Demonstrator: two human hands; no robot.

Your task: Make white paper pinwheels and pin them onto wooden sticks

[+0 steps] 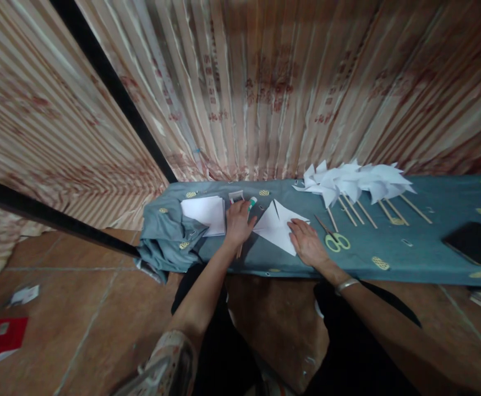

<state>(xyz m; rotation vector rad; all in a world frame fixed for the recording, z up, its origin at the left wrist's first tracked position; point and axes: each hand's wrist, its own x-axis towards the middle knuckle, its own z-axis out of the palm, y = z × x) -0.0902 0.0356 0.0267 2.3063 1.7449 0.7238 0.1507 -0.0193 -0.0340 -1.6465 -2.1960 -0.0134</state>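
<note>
A square of white paper, cut with slits running in from its corners, lies on the blue-green cloth. My right hand rests flat on its right side, fingers stretched. To the left of the paper, my left hand reaches over some small items, its thumb apart from the fingers. A green-and-white tube, like a glue stick, shows by its fingertips, and part of a small clear pack shows beyond them. Wooden sticks lie partly under that hand. Scissors with light green handles lie right of my right hand.
A stack of white paper lies at the left, partly under a cloth fold. White paper pinwheels on wooden sticks lie at the back right. A black phone-like slab is far right. Curtains hang behind; a dark pole stands left.
</note>
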